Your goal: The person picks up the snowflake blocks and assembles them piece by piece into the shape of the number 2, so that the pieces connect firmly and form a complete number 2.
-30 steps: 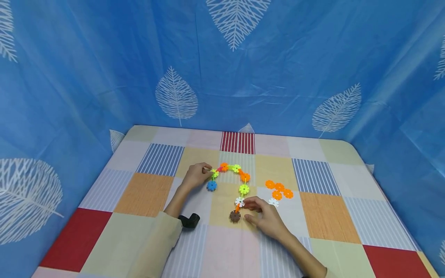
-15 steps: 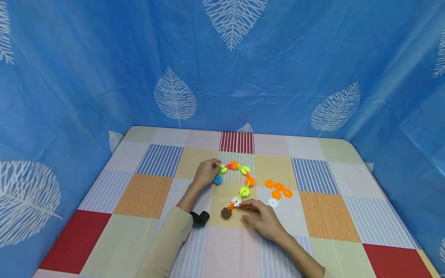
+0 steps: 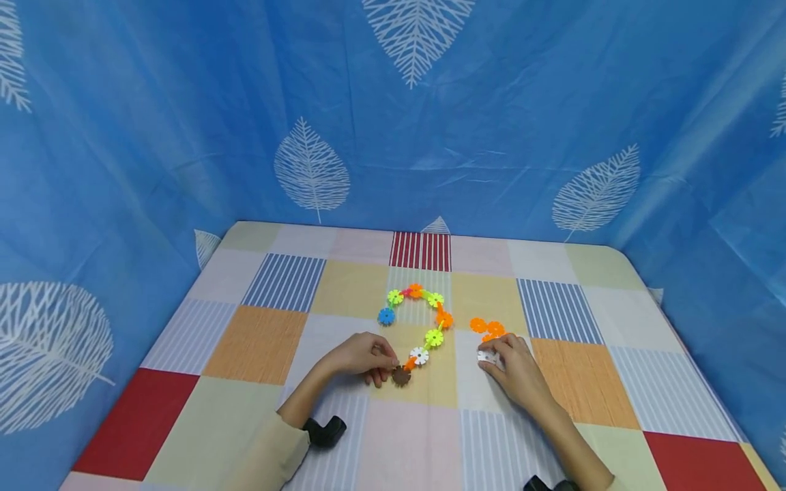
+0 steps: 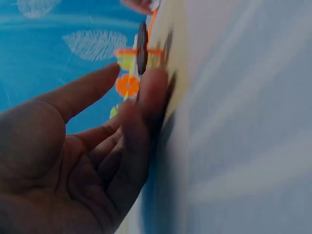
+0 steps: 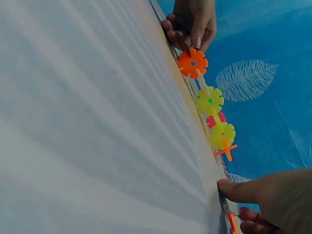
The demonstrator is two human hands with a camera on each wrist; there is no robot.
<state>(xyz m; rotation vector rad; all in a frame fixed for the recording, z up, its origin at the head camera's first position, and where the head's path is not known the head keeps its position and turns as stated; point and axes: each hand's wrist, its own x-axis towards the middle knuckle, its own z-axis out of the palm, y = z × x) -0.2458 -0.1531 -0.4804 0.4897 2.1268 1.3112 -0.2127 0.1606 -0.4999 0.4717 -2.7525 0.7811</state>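
Note:
A curved chain of slotted interlocking plastic discs lies on the patchwork cloth, running from a blue disc (image 3: pixel 386 316) through yellow and orange discs to a white disc (image 3: pixel 419 355) and a brown disc (image 3: pixel 401 376). My left hand (image 3: pixel 365 358) is at the chain's near end, fingertips at the brown disc's edge. In the left wrist view, thumb and fingers stand apart, just short of the brown disc (image 4: pixel 142 48). My right hand (image 3: pixel 518 372) holds a loose white disc (image 3: pixel 487 356) between thumb and fingers, low over the cloth. Its fingers partly cover this disc.
Several loose orange discs (image 3: pixel 495 329) lie just beyond my right hand, partly hidden by it. A blue leaf-print curtain (image 3: pixel 454 170) hangs behind and beside the table. Black straps with camera mounts (image 3: pixel 325 431) are on the wrists.
My left hand has left the chain's blue end and come nearer, to the brown disc. My right hand has moved right from the chain to the loose white disc. The chain has been reshaped.

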